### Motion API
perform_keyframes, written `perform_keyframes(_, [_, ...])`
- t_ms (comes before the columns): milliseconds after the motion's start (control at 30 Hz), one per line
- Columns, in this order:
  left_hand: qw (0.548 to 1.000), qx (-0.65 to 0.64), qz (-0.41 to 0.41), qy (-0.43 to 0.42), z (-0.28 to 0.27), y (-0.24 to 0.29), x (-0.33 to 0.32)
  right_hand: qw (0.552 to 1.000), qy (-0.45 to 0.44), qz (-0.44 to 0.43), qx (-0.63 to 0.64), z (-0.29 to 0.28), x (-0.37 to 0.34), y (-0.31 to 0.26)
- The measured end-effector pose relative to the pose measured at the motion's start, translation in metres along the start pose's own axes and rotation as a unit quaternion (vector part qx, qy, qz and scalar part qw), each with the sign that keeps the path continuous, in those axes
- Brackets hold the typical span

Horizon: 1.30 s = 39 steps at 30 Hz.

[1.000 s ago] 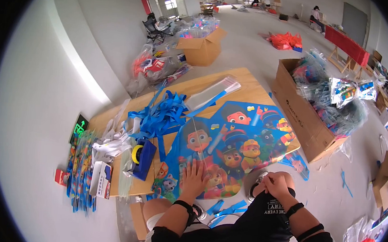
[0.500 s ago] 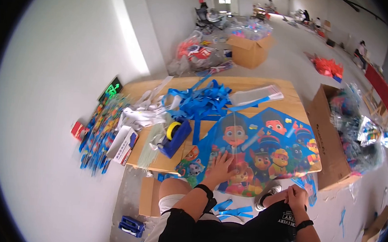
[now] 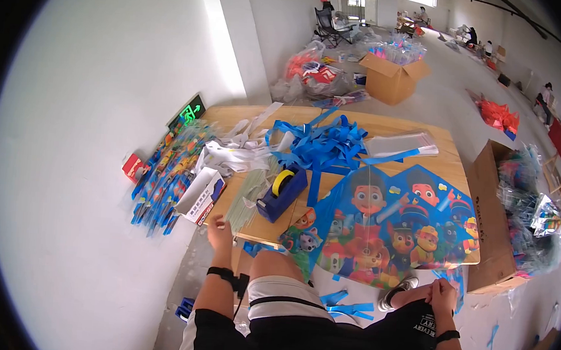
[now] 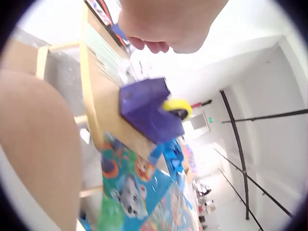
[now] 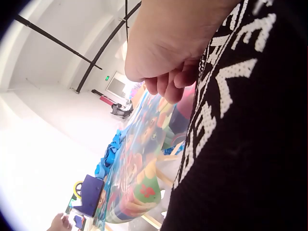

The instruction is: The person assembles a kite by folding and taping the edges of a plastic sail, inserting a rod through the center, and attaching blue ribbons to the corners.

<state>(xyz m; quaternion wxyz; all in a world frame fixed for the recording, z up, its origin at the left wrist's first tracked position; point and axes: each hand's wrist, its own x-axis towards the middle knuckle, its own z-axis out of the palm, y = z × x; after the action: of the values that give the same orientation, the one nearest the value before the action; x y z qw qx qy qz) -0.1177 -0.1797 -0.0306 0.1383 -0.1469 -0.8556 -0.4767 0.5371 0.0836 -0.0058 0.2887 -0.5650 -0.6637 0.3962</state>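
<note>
The left hand [image 3: 220,232] has gone from the cartoon plastic sheet [image 3: 412,246]; half a second ago it lay on the sheet with its fingers spread; now it is past the near left corner of the desk [image 3: 447,157], just beside the small white box [image 3: 197,198] and the pale strips [image 3: 247,202]; its fingers are loosely bent and a bit narrow, with nothing seen in them.

The sheet stays by the near right corner of the desk, flat, with its lower part hanging over the near edge; all of its front shows now that the hand is off it. The blue tape dispenser [image 3: 283,201] with its yellow roll stands by the near edge, between the strips and the sheet; the blue ribbon pile [image 3: 325,144] sits behind it. The right hand [image 3: 442,297] rests on the leg as before, its fingers curled loosely; it seems to hold nothing.
</note>
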Motion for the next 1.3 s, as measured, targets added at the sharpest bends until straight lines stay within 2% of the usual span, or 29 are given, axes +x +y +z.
perform_keyframes(33, [0.998,0.042,0.048,0.0,-0.003,-0.04,0.006,1.0,0.001,-0.004,0.002,0.002,0.001,0.001])
perform_keyframes(67, [0.998,0.043,0.048,0.003,-0.013,-0.051,0.004,1.0,-0.001,-0.006,0.003,0.003,0.003,0.0])
perform_keyframes(133, [0.995,0.077,-0.043,-0.04,-0.032,-0.058,0.002,1.0,-0.009,0.004,0.0,0.005,0.004,-0.001])
perform_keyframes(167, [0.995,0.077,-0.044,-0.038,-0.035,-0.059,0.001,1.0,-0.01,0.003,0.0,0.006,0.005,-0.002])
perform_keyframes(233, [0.984,0.121,-0.079,-0.103,-0.04,-0.056,-0.006,1.0,-0.013,-0.012,-0.002,0.009,0.006,-0.005])
perform_keyframes(367, [0.98,0.149,-0.083,-0.104,-0.014,-0.082,-0.002,1.0,-0.013,0.002,-0.006,0.013,0.005,-0.01])
perform_keyframes(400, [0.96,0.054,-0.248,-0.122,-0.009,-0.084,0.003,1.0,-0.015,-0.011,-0.013,0.013,0.006,-0.01])
perform_keyframes(433, [0.904,-0.042,-0.403,-0.137,-0.005,-0.086,0.006,0.999,-0.017,-0.024,-0.02,0.014,0.007,-0.01])
perform_keyframes(467, [0.904,-0.043,-0.402,-0.138,-0.002,-0.088,0.005,0.999,-0.015,-0.023,-0.02,0.015,0.007,-0.008])
perform_keyframes(533, [0.84,-0.26,-0.475,-0.042,0.002,-0.081,0.001,0.999,-0.018,-0.028,-0.004,0.016,0.008,-0.005])
perform_keyframes(567, [0.84,-0.26,-0.474,-0.044,0.003,-0.078,0.003,0.999,-0.016,-0.027,-0.004,0.016,0.008,-0.003])
perform_keyframes(633, [0.88,-0.224,-0.413,-0.066,0.009,-0.088,0.004,0.999,-0.027,-0.025,0.007,0.015,0.004,-0.01])
perform_keyframes(733, [0.895,-0.213,-0.382,-0.088,0.014,-0.099,0.009,0.999,-0.023,-0.031,0.011,0.013,0.003,-0.006])
perform_keyframes(867, [0.881,-0.242,-0.401,-0.073,0.017,-0.097,0.013,0.999,-0.02,-0.032,0.016,0.01,0.004,0.0])
perform_keyframes(900, [0.937,-0.126,-0.325,0.02,0.022,-0.096,0.011,0.999,-0.018,-0.032,0.016,0.01,0.004,-0.001])
perform_keyframes(933, [0.965,-0.005,-0.239,0.112,0.022,-0.085,0.007,0.999,-0.017,-0.032,0.015,0.01,0.003,-0.002])
perform_keyframes(967, [0.965,-0.004,-0.238,0.111,0.02,-0.075,0.002,0.999,-0.017,-0.031,0.015,0.01,0.003,-0.004])
perform_keyframes(1000, [0.991,0.057,-0.082,0.087,0.007,-0.042,-0.005,0.999,-0.014,-0.04,0.001,0.009,0.002,-0.007])
perform_keyframes(1033, [0.989,0.115,0.076,0.06,-0.001,-0.017,-0.008,0.999,-0.011,-0.05,-0.014,0.009,0.001,-0.01])
perform_keyframes(1067, [0.989,0.079,0.114,-0.045,0.001,-0.011,-0.008,0.999,-0.01,-0.048,-0.014,0.009,0.002,-0.012])
perform_keyframes(1100, [0.989,0.079,0.114,-0.047,0.005,0.001,-0.011,0.998,-0.013,-0.057,-0.021,0.009,0.003,-0.013])
perform_keyframes(1167, [0.965,0.165,0.14,-0.146,0.011,0.025,-0.02,0.997,-0.017,-0.063,-0.028,0.011,0.002,-0.015])
perform_keyframes(1233, [0.964,0.17,0.124,-0.164,0.022,0.026,-0.019,0.999,-0.024,-0.036,0.012,0.012,0.001,-0.022])
perform_keyframes(1300, [0.951,0.225,0.117,-0.178,0.033,0.027,-0.017,0.999,-0.022,-0.036,0.0,0.013,-0.001,-0.034])
